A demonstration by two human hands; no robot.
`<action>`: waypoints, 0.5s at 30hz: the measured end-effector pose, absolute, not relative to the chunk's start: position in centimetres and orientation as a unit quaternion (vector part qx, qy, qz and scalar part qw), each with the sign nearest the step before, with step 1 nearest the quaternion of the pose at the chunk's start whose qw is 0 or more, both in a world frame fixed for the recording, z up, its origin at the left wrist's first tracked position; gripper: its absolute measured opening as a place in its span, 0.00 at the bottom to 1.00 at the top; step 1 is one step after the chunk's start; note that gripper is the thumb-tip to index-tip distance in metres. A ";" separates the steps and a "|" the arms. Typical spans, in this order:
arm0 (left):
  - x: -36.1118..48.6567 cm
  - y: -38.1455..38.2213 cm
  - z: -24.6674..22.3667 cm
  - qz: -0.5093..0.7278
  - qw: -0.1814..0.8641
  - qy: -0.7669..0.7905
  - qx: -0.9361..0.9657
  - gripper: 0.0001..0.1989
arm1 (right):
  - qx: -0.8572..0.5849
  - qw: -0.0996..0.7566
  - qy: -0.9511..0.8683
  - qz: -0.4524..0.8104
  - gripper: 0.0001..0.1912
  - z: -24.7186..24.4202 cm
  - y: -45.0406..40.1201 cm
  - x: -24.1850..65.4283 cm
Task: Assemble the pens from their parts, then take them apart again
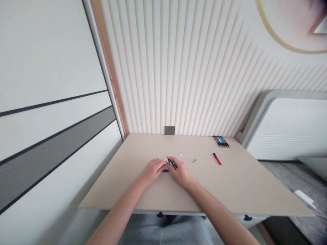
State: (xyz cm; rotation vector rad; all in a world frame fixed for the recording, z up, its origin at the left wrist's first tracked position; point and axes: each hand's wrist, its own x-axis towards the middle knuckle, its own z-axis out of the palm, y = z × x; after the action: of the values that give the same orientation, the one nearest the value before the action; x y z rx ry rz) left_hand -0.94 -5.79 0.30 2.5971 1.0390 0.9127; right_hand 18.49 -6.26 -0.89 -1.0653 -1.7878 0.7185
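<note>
In the middle of the desk (pixel 143 146), my right hand (pixel 180 172) is closed around a blue and black pen barrel (pixel 171 164). My left hand (pixel 154 169) meets it from the other side with its fingertips pinched together; what lies between them is too small to make out. A thin whitish stick (pixel 166 158) shows just beyond the left fingertips. Under the hands, a short black piece (pixel 166 170) lies on the desk. Small metallic parts (pixel 194 160) rest to the right of my right hand, and a tiny white piece (pixel 180 155) lies behind it.
A red pen (pixel 217 159) with a black end lies farther right. Several blue, red and black pens (pixel 221 142) are lined up near the back right corner. A dark wall socket (pixel 170 130) sits behind the desk. A cabinet (pixel 51 143) stands left; a bed headboard (pixel 286 126) is right.
</note>
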 end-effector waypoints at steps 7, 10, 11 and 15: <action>-1.0 -5.9 0.2 0.314 0.086 0.346 0.880 0.06 | -0.401 0.483 -0.659 0.414 0.23 -1.3 -6.3 18.1; -1.2 -5.7 0.0 0.339 0.075 0.372 0.861 0.08 | -0.424 0.476 -0.657 0.403 0.27 -1.4 -6.3 18.6; -1.3 -5.6 0.0 0.353 0.074 0.384 0.850 0.09 | -0.432 0.473 -0.662 0.389 0.25 -1.3 -6.4 18.8; -1.6 -5.6 0.0 0.392 0.077 0.411 0.819 0.09 | -0.413 0.444 -0.717 0.343 0.15 -0.7 -6.7 19.5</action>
State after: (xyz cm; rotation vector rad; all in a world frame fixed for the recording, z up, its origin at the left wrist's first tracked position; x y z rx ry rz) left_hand -1.58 -5.64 -0.01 2.4542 1.2312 1.1750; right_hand 19.53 -6.69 -0.69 -1.0236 -1.7782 0.8494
